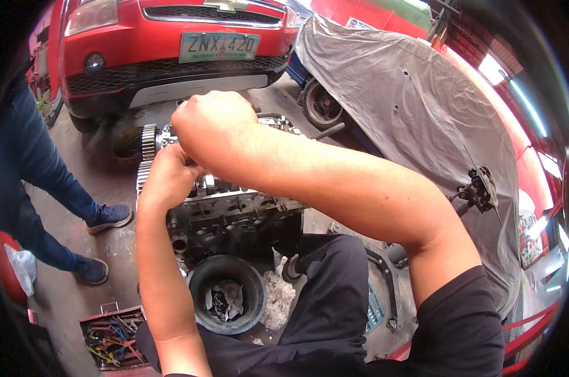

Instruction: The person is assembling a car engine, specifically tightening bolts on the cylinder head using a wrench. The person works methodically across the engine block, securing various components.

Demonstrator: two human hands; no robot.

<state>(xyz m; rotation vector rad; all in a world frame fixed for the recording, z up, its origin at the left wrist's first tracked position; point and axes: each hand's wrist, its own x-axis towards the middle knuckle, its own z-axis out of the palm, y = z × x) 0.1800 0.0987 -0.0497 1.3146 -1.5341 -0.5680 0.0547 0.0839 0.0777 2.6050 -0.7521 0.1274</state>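
An engine (240,229) stands in front of me, its upper side a silvery cylinder head and its lower block black. Two toothed cam gears (148,143) sit at its left end. Over the left part of the cylinder head, my right hand (214,119) is closed in a fist, the forearm reaching across from the right. Just below it my left hand (167,176) is closed too, fingers bent in toward the engine beside the gears. Whatever either hand grips is hidden behind the fingers and wrist.
A black bucket (256,283) with crumpled waste stands between me and the engine. At lower left lies a toolbox (133,312) full of hand tools. Another person's legs (42,163) are at left. A red car (130,47) and a grey-covered vehicle (416,94) stand beyond.
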